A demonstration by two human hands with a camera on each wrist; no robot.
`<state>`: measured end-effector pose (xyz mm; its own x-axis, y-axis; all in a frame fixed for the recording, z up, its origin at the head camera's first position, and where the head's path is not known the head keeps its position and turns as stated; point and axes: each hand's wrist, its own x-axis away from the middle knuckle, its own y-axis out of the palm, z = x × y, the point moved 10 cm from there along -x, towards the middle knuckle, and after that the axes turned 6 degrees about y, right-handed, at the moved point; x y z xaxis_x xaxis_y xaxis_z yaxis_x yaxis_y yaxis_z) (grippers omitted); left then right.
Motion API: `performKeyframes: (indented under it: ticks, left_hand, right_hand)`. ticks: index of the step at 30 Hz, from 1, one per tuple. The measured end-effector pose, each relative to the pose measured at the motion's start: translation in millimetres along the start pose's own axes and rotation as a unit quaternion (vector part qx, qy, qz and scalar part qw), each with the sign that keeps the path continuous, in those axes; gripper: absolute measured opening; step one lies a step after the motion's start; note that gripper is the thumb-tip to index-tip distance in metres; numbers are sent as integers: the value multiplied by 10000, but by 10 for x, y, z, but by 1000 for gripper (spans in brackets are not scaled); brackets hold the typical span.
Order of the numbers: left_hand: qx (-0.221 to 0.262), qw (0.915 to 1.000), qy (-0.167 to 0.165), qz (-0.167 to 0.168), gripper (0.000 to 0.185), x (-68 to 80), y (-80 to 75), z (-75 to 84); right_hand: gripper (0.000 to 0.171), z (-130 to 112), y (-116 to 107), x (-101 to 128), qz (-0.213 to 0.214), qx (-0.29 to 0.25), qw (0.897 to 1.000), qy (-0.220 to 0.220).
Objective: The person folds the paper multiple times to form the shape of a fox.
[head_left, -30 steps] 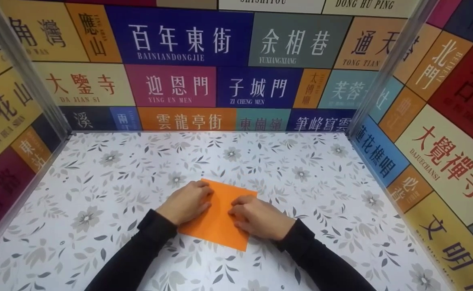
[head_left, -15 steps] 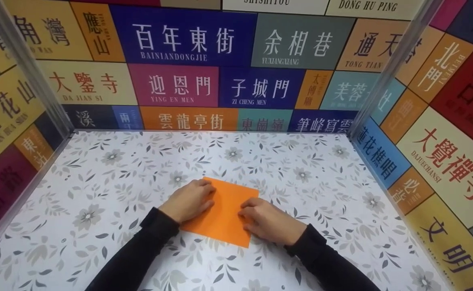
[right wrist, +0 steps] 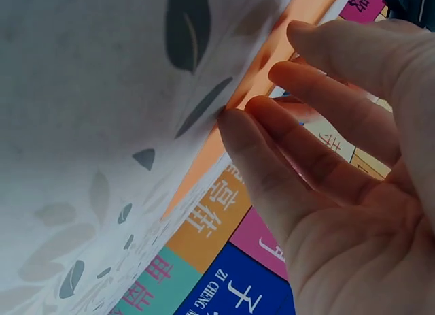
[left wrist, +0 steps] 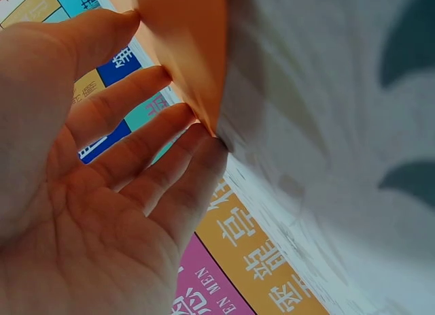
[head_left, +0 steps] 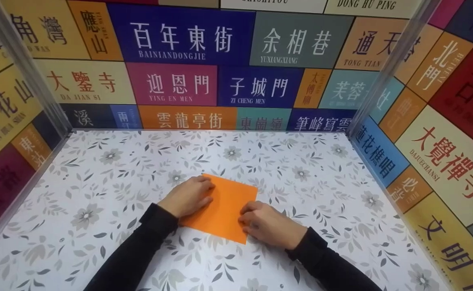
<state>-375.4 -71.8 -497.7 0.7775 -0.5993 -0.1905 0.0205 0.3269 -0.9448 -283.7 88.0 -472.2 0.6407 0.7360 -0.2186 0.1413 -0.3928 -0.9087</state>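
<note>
Orange paper (head_left: 224, 210) lies flat on the flower-printed table (head_left: 111, 178), a little nearer to me than the middle, with both hands set on it. Against the frames from a second and half a second back, my right hand (head_left: 270, 224) has slid from the sheet's middle out to its right edge; the left hand (head_left: 188, 196) has stayed on the left edge, and the paper has barely shifted.

From the head view I see the backs of both hands, knuckles slightly raised, fingers bent down onto the sheet, and black sleeves (head_left: 139, 246) running back toward me. How the fingertips meet the paper is hidden there.

My left wrist camera fills that in: the fingers (left wrist: 146, 155) are nearly straight and spread, tips touching the orange edge (left wrist: 194, 50), nothing wrapped or pinched. My right wrist camera shows the same of the other hand, fingers (right wrist: 272, 165) extended with their tips against the paper's edge (right wrist: 272, 56) where it meets the table. So both hands are open and press rather than hold.

Around the table stand walls covered with coloured sign panels (head_left: 179, 36) bearing Chinese characters, with pale metal posts (head_left: 385, 68) at the two far corners. Nothing else lies on the surface.
</note>
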Motion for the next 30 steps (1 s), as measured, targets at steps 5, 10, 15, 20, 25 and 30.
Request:
performKeyframes:
  ticks: [5,10,15,20,25,30]
  left_hand:
    - [-32,10000,-8,6,40,-45,-22,-29]
    - [-3,10000,-2,20,40,-76,-54,-44]
    - [-28,10000,-34,47,39,-98,-45,-51]
    - [-91,9999,-43,90,36,-149,-41,-29]
    - [-126,9998,4,168,34,-217,-50,2]
    - [-68,9997,-82,198,34,-282,-33,-17]
  right_hand:
    - [18,-46,4,3,143,-59,9995,-271]
    - [16,-70,10,0,286,21,9988,-409]
    - [17,-81,22,0,319,76,9987,-392]
    - [16,-56,4,19,362,56,9988,-318]
    - [17,-9,-28,30,385,-80,9988,-278]
    - [17,37,-26,12,287,-129,9994,-163]
